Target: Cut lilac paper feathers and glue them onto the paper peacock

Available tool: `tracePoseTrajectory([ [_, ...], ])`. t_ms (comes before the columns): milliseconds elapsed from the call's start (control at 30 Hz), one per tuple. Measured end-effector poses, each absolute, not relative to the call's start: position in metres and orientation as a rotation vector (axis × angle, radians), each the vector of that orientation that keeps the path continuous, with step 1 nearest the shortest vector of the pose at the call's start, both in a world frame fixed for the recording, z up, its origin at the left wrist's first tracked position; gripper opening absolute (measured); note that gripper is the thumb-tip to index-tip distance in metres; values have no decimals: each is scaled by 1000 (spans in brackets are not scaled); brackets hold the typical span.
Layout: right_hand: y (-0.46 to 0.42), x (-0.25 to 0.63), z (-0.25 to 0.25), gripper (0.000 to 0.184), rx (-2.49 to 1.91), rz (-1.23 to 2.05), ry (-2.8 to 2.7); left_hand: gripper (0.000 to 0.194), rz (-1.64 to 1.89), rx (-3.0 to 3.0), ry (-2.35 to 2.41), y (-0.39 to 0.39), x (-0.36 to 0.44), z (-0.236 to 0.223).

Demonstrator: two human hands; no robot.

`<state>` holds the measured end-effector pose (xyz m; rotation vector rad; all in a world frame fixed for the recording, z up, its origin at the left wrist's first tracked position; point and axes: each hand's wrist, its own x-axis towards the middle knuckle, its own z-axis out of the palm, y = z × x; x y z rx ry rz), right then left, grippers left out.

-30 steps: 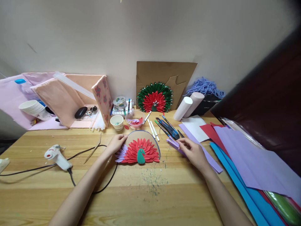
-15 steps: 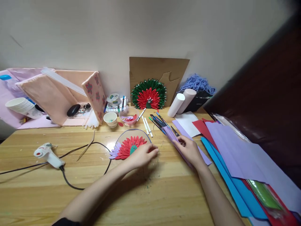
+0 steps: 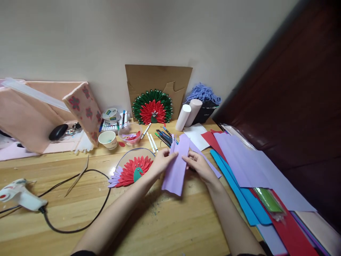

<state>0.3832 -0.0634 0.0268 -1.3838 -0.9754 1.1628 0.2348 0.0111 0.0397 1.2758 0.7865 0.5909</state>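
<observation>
A strip of lilac paper (image 3: 176, 167) is held just above the wooden table (image 3: 170, 220) by both my hands. My left hand (image 3: 161, 161) pinches its left edge and my right hand (image 3: 198, 165) grips its right edge. To the left of my left hand lies a paper peacock (image 3: 131, 170) with red petals, a green body and a few lilac feathers, on a clear round disc. A finished red and green peacock (image 3: 152, 108) leans on cardboard (image 3: 160, 76) at the back wall.
A glue gun (image 3: 18, 193) with a black cord lies at the left. Sheets of lilac, blue and red paper (image 3: 239, 156) are spread at the right. Pens (image 3: 162, 136), a paper cup (image 3: 108, 139), a clear bowl (image 3: 129, 133) and white rolls (image 3: 188, 113) stand behind.
My left hand left the peacock and crossed to the right. Both hands now hold the lilac strip lifted off the table. The camera has turned to the right.
</observation>
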Motion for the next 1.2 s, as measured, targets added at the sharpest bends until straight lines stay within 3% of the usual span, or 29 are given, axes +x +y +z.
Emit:
tracePoseTrajectory([
  [267, -67, 397, 24, 37, -1526, 1086, -1018, 29, 463, 1951, 831, 14, 228, 32],
  [400, -74, 415, 19, 38, -1779, 1211, -1088, 29, 350, 2043, 787, 15, 226, 29],
  [567, -69, 424, 10, 39, -1681, 958, -781, 39, 795, 2105, 1123, -3, 228, 32],
  [633, -64, 421, 8, 41, -1568, 786, -562, 37, 985, 2090, 1262, -20, 233, 35],
  [733, -58, 411, 6, 37, -1424, 682, -387, 26, 859, 2032, 1047, -43, 250, 37],
  [833, -57, 392, 6, 32, -1329, 696, -411, 41, 718, 1681, 960, -42, 276, 31],
  [900, -58, 378, 4, 31, -1306, 691, -488, 40, 661, 1344, 837, -30, 292, 25],
  [1033, -59, 363, -1, 34, -1341, 602, -587, 30, 877, 1061, 915, -2, 305, 20],
  [1200, -61, 390, 10, 36, -1525, 908, -925, 29, 962, 1097, 871, 24, 292, 28],
])
